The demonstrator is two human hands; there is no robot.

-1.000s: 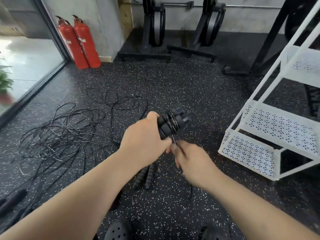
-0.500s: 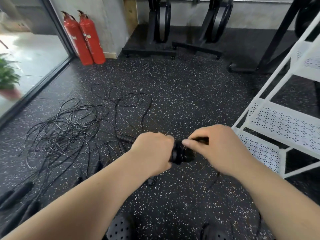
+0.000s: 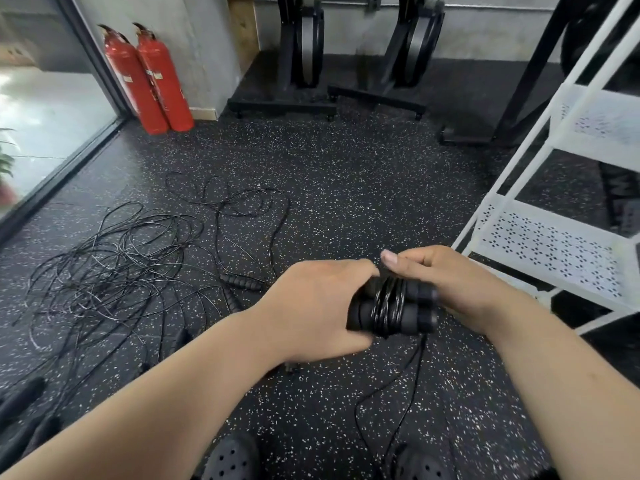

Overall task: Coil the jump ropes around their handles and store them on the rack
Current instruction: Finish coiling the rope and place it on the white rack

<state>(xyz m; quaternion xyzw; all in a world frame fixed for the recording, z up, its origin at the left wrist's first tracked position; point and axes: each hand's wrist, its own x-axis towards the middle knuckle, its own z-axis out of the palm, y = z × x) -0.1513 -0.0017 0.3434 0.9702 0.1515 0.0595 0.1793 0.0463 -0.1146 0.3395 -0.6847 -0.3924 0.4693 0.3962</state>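
Right hand point(image 3: 460, 285) slid off top to far side since half second ago, baring pair of black foam jump-rope handles point(image 3: 417, 317), held low over speckled black rubber floor point(image 3: 346, 188), near white perforated metal rack point(image 3: 554, 247). Left hand point(image 3: 311, 306) grips left ends. Thin black cord point(image 3: 389, 303) wound round middle, tail trailing to floor. Right hand curls round right ends, thumb straight on top; any cord pinch hidden. Keep tension, lay turns side by side. Long axis roughly level, left-right; caps point toward rack

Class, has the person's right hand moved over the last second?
Yes. The right hand has risen from below the handles to over them, shifting rightward, closer to the white rack's lower shelf.
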